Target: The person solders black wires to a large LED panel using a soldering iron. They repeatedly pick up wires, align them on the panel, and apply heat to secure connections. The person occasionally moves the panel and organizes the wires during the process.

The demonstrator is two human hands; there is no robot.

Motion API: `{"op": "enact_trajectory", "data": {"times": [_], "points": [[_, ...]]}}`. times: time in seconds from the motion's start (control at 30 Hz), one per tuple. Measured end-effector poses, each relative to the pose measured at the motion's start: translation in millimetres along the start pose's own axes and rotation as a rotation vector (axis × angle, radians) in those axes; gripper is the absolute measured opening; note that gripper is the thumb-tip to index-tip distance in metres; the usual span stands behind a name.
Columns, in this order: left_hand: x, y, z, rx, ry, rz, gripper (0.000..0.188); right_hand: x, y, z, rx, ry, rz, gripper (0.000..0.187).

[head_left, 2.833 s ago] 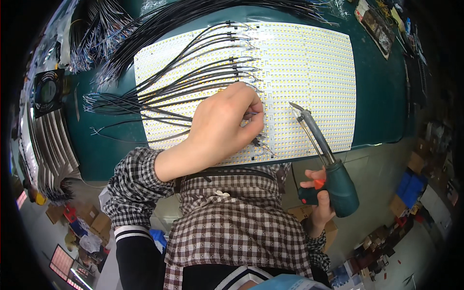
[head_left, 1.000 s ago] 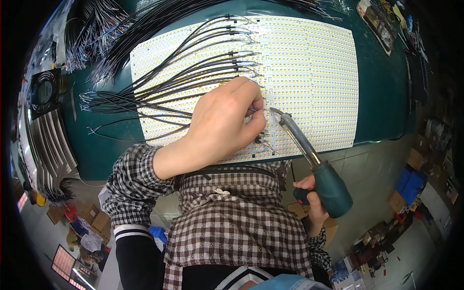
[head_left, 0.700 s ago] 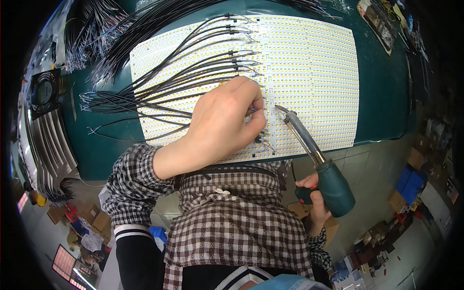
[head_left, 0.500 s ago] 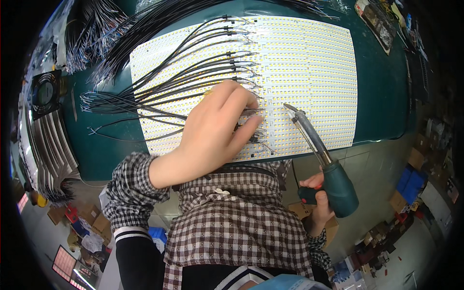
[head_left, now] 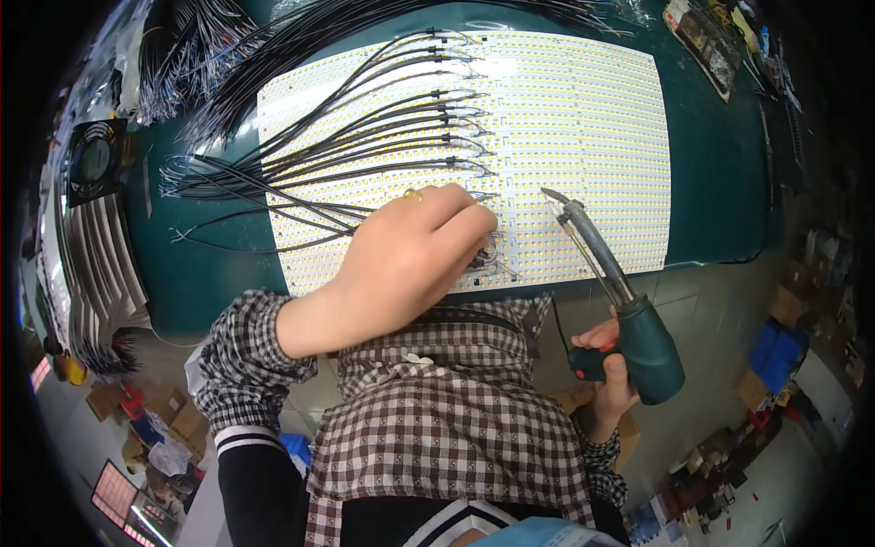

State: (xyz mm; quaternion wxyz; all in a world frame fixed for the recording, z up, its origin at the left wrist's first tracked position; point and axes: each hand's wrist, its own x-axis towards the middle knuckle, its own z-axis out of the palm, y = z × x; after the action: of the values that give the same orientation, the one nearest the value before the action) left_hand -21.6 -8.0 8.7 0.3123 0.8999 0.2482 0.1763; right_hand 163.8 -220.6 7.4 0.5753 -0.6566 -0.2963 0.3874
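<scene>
My left hand (head_left: 401, 251) is over the lower middle of a white LED board (head_left: 602, 137) covered in rows of yellow chips. Its fingers are pinched on a black cable, whose end they mostly hide. Several other black cables (head_left: 365, 123) lie across the board's left half, with thin stripped wires reaching the pads at its middle. In my right hand (head_left: 612, 374), beyond the board's near edge, is a green soldering gun (head_left: 652, 351) with a red button. Its bent tip hangs over the board, right of my left fingertips and apart from them.
A green mat (head_left: 200, 283) covers the table. Cable bundles (head_left: 196, 55) are piled at the far left, above a small black fan (head_left: 96, 159) and a stack of white strips (head_left: 100, 255). A dirty tray (head_left: 702, 50) sits at the far right. Boxes stand on the floor.
My left thumb and fingers, apart before, have closed together slightly lower on the board. The soldering gun has shifted a little to the right. The whole view has moved slightly.
</scene>
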Motion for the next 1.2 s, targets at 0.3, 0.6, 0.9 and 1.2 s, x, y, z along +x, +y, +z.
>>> {"op": "enact_trajectory", "data": {"times": [0.3,0.6,0.9,1.2], "points": [[9,-9,-3,-0.008,-0.007,0.013,0.013,-5,5,-7,0.017,-0.027,-0.009,0.060],[13,-12,0,0.013,-0.014,0.015,0.014,-3,2,-3,-0.001,-0.024,-0.013,0.060],[13,-17,-2,0.088,-0.055,0.084,0.014,-4,2,-4,0.010,-0.026,-0.020,0.059],[23,-16,5,-0.073,-0.040,-0.100,0.010,-1,2,-1,-0.006,-0.036,-0.022,0.061]]}}
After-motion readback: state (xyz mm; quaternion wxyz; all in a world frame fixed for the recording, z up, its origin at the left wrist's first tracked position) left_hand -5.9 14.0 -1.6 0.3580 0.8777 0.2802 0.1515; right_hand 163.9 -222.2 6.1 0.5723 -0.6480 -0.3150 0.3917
